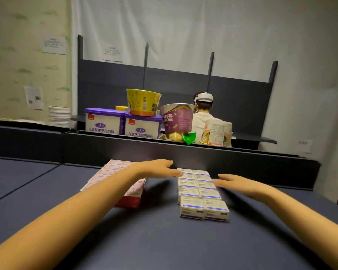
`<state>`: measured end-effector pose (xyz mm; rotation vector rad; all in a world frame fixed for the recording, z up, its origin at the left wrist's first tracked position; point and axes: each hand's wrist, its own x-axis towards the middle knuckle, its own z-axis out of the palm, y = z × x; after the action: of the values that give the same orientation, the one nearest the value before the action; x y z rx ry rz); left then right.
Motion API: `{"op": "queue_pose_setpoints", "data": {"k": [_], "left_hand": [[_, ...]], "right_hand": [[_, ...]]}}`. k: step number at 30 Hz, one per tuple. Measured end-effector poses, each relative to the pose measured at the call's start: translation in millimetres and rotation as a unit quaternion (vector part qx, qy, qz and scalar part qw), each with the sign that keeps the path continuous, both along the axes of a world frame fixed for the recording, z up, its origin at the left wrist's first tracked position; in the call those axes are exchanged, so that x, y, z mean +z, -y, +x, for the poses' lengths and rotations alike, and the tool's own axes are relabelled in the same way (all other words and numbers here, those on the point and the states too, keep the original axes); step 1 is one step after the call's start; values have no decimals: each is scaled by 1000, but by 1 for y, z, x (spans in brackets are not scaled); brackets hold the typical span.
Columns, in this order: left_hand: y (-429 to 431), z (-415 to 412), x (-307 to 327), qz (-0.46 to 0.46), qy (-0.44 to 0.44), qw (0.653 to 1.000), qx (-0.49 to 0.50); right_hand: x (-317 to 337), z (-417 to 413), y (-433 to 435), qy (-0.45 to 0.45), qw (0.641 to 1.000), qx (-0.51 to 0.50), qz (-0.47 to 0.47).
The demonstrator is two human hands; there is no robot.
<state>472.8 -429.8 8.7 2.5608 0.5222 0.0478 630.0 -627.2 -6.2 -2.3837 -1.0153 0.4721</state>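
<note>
**Hands flanked the white boxes**

The white boxes (201, 193) sat in two rows on the worktop (144, 240), near its back wall. The left hand (160, 168), fingers straight and together, touched their far left corner. The right hand (236, 184), fingers straight, lay at their right edge, with the contact blurred. The red boxes (115, 168) lay just left.

The boxes (201, 191) are white with purple-blue bands and grey print; the packs (113, 169) are white with red outlines and red fronts. The shelf (164, 240) is dark blue-grey, the tubs (103, 124) white with purple lids, the bowl (142, 102) yellow.
</note>
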Motion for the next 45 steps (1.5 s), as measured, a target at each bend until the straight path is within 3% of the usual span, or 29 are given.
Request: {"op": "queue_pose_setpoints", "data": {"k": [7, 18, 24, 30, 34, 38, 45], "left_hand": [[28, 31, -24, -84, 11, 995, 58], [21, 30, -19, -100, 4, 995, 17], [31, 16, -8, -95, -12, 995, -25], [25, -11, -29, -101, -74, 990, -63], [30, -12, -33, -103, -73, 987, -102], [35, -14, -29, -92, -73, 984, -137], [31, -21, -26, 17, -68, 993, -100]], "right_hand": [[-7, -5, -21, -82, 991, 93, 48], [-5, -11, -37, -32, 989, 133, 57], [-11, 9, -20, -79, 996, 39, -13], [-18, 3, 29, -97, 980, 139, -101], [-19, -16, 22, -114, 968, 216, -60], [-25, -22, 16, -94, 970, 223, -6], [-28, -35, 10, -50, 974, 215, 41]]}}
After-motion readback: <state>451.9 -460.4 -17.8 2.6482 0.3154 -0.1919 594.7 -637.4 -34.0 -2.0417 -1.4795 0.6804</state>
